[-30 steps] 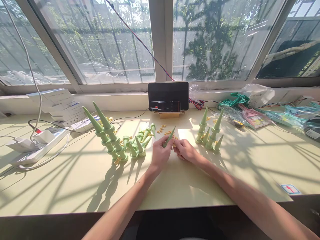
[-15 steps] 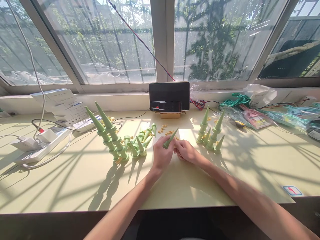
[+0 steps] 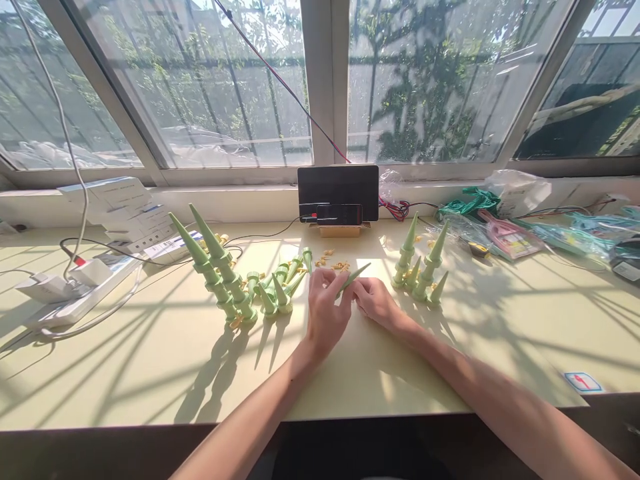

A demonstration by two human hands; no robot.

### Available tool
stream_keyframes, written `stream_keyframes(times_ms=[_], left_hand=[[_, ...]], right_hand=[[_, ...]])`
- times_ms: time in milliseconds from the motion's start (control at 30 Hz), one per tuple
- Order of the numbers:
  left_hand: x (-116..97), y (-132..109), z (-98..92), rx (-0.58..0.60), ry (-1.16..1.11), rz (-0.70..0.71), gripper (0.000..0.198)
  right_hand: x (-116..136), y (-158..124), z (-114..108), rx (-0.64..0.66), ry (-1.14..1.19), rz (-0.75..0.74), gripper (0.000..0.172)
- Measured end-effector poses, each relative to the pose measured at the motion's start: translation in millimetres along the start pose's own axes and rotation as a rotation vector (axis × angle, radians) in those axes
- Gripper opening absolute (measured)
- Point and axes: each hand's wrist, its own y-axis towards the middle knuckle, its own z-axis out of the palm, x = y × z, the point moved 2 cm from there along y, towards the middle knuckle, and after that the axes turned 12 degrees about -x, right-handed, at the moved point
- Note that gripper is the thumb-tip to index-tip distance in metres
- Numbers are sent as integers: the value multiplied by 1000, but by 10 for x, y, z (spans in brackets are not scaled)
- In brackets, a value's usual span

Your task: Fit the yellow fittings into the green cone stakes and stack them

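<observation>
A pointed green cone piece (image 3: 354,276) lies tilted in my left hand (image 3: 327,308), its tip toward the upper right. My right hand (image 3: 376,303) is closed beside it, fingertips close to my left fingers; whatever they pinch is too hidden to name. Left of my hands stand two tall stacked green spires (image 3: 220,257), with shorter green cones (image 3: 269,303) near them. On the right is a second group of green spires (image 3: 429,270). Small yellow pieces (image 3: 340,266) are scattered just behind my hands.
A black tablet (image 3: 339,190) leans on a stand at the back, a phone before it. At left are a power strip (image 3: 75,300) with cables and stacked white boxes (image 3: 135,217). Plastic bags and a pink packet (image 3: 513,237) lie at back right.
The green cone has tipped lower, its point swinging right. My left fingers have lifted and spread somewhat, and my right hand has shifted slightly right.
</observation>
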Motion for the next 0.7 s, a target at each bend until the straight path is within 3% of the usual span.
stream_keyframes(times_ms=[200, 433, 567, 700], left_hand=[[-64, 1, -40, -62, 40, 164, 16], [-208, -25, -61, -15, -66, 374, 25], [-344, 17, -110, 3, -45, 376, 19], [-406, 204, -279, 4, 20, 298, 14]], right_hand=[[2, 28, -36, -92, -108, -68, 34], [132, -13, -64, -49, -97, -112, 31], [183, -31, -63, 6, -76, -157, 31], [105, -13, -52, -70, -155, -127, 31]])
